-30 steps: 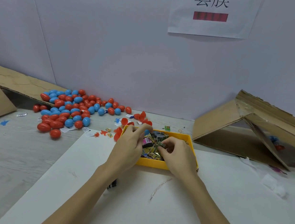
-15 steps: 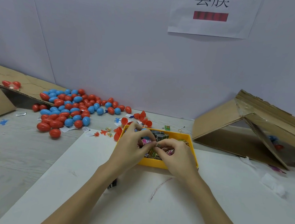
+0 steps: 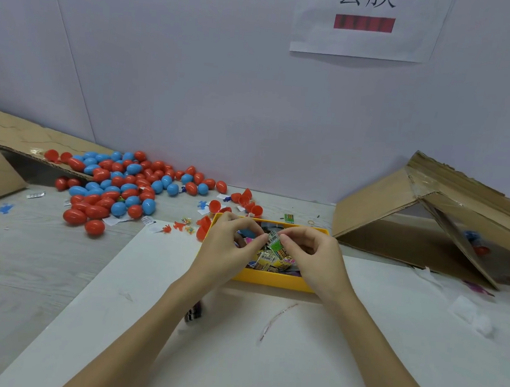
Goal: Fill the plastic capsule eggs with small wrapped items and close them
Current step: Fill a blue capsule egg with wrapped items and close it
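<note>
Lifting: you have raised a small wrapped packet (image 3: 275,241) out of the yellow tray (image 3: 271,278); a second ago both hands were down among the packets.
Meaning: one item is picked, so an egg half comes next (my judgement).
Left grip: your left hand (image 3: 228,247) pinches the packet's left edge with curled fingertips.
Right grip: your right hand (image 3: 311,255) pinches its right edge.
Packet: green and white, barcode printed, held just above the tray between both hands.
Eggs: closed red and blue eggs (image 3: 116,191) lie heaped on the tabletop, far left; open red halves (image 3: 248,203) sit just behind the tray.
</note>
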Available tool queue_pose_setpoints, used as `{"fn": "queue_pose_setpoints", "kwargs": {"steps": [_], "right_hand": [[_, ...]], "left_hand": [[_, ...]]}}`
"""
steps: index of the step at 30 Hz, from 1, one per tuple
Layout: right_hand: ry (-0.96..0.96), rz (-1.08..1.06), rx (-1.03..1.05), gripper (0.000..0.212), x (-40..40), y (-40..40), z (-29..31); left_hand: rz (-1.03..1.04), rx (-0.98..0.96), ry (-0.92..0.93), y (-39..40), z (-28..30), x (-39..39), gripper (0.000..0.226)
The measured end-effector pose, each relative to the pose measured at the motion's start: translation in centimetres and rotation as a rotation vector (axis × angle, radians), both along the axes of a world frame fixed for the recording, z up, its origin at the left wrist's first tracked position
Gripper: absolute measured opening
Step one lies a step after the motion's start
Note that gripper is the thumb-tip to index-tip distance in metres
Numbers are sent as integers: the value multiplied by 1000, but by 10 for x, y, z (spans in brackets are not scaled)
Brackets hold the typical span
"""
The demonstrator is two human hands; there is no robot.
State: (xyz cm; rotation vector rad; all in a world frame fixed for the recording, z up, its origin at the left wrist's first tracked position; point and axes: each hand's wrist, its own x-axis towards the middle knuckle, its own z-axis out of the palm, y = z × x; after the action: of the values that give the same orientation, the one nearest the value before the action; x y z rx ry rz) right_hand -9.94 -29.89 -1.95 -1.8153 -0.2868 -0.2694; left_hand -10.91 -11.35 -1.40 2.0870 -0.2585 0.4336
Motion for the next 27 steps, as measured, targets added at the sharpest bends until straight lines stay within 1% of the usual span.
{"fn": "queue_pose_setpoints", "kwargs": {"steps": [5,9,12,15,20,22,23,27], "right_hand": [[52,59,9,13,1,-2,0],[49,43,-30,6,0,-2,-1],[66,-30,7,16,2,-3,-1],[71,-102,19,24,3,-4,-2],[65,-117,47,27,1,-3,-2],[59,-133,44,28,1,-3,-2],[59,-140,52,28,0,-2,-2],[60,-164,87,26,-1,0,-1]], "left_hand": [[-1,5,-22,0,-2,2,5],[-27,1,-36,1,-3,3,5],[-82,-9,-61,1,-1,2,19],[-86,29,-100,1,0,0,29],[-161,77,-87,-5,2,-6,38],[-142,95,-74,-7,2,-7,44],[-126,100,-65,-8,2,-7,45],[-96,121,-57,-6,4,-8,34]]}}
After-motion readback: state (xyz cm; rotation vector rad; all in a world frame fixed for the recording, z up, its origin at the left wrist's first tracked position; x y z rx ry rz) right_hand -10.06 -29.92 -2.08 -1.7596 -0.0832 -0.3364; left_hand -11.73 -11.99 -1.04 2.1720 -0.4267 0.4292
